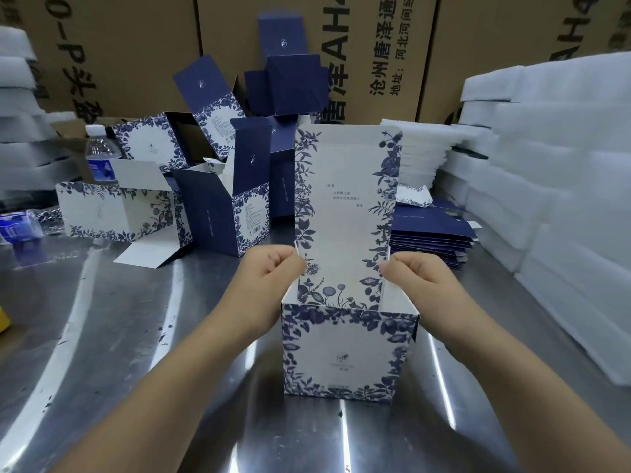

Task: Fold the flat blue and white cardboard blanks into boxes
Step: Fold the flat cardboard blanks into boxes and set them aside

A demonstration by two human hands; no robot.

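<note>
A blue and white floral box [345, 353] stands upright on the steel table right in front of me, its tall lid flap [345, 206] raised behind it. My left hand [269, 271] pinches the left edge of that flap near the box mouth. My right hand [415, 273] pinches the right edge at the same height. A stack of flat dark blue blanks [433, 238] lies behind the box to the right. Several folded boxes [218, 206] with open flaps are heaped at the back left.
White foam slabs [546, 186] are stacked along the right side and at the far left [20, 131]. A water bottle [100, 155] stands at the back left. Brown shipping cartons [375, 56] form a wall behind. The steel tabletop [136, 336] is scuffed.
</note>
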